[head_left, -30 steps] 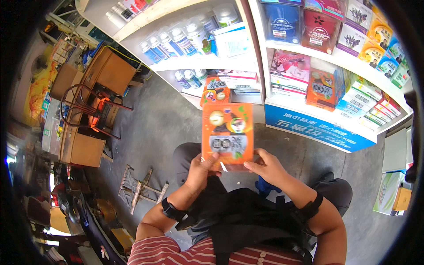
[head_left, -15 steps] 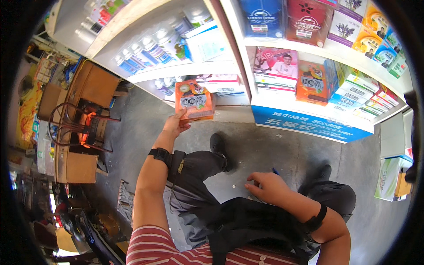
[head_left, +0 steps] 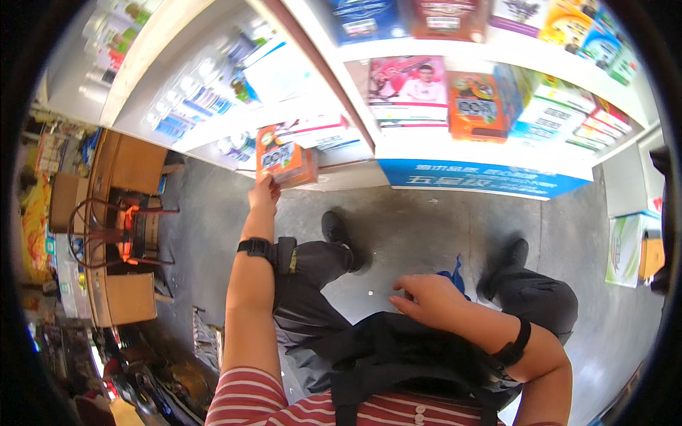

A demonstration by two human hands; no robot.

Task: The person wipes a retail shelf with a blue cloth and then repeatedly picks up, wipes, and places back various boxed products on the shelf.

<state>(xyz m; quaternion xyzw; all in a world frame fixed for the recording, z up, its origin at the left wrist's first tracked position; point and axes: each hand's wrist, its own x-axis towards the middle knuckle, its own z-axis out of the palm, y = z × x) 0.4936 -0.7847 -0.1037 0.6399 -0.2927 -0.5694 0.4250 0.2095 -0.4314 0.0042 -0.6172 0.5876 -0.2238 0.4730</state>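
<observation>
An orange box (head_left: 284, 160) is gripped at its near lower corner by my left hand (head_left: 264, 193), with that arm stretched forward. It is held at the bottom shelf on the left, in front of flat white and pink boxes (head_left: 323, 133). Blurred bottles (head_left: 238, 144) show to its left. Over my lap hovers my right hand (head_left: 426, 298), its fingers loosely bent and apart, holding nothing. A similar orange box (head_left: 477, 106) stands on the lower shelf to the right.
White shelving (head_left: 213, 135) carries bottles (head_left: 188, 99) and boxes. A blue printed panel (head_left: 483, 179) hangs below the right shelf. At the left stand a chair (head_left: 128, 231) and a wooden desk (head_left: 135, 165). A green and white carton (head_left: 625, 248) sits at the far right.
My left hand has carried the orange box forward and slightly left, toward the bottom shelf. The view has shifted, so the shelves sit higher. My right hand stays over my lap.
</observation>
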